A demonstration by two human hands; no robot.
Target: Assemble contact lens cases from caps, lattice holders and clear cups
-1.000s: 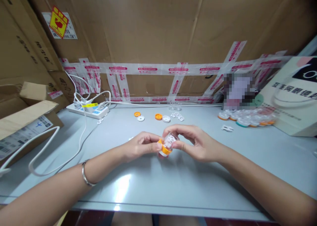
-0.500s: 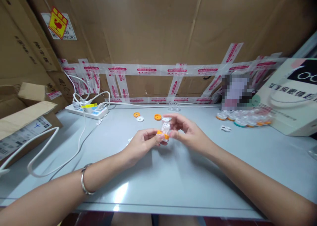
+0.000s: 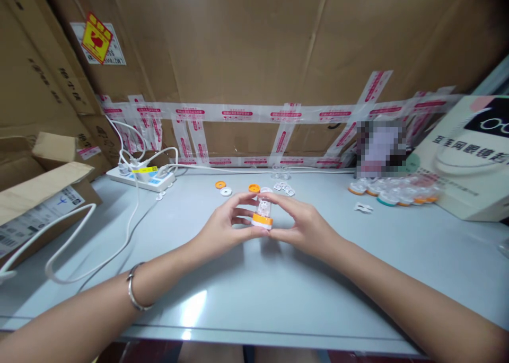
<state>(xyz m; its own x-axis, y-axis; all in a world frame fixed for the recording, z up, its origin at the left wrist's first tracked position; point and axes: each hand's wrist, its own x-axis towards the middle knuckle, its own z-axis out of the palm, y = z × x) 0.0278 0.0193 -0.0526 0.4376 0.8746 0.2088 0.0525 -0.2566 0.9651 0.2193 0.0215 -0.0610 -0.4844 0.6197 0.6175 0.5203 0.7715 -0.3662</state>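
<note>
Between my two hands, above the middle of the table, is a small clear plastic container (image 3: 264,208) with an orange and white cap at its lower end. My left hand (image 3: 230,220) grips it from the left, thumb at the cap and fingers at the upper end. My right hand (image 3: 308,220) holds it from the right, thumb low and index finger high. Just beyond the hands lie an orange ring (image 3: 254,188) and white perforated pieces (image 3: 284,188). Farther left are another orange ring (image 3: 220,184) and a white ring (image 3: 226,192).
A power strip (image 3: 141,176) with white cables stands at the back left, near an open cardboard box (image 3: 40,204). At the right, several clear containers with coloured caps (image 3: 397,192) sit beside a printed box (image 3: 469,156). A small white piece (image 3: 363,208) lies nearby.
The container has been turned more upright, cap downward. My left fingers have moved up to its upper end, and my right thumb has moved down to the cap. The white perforated pieces have come into view.
</note>
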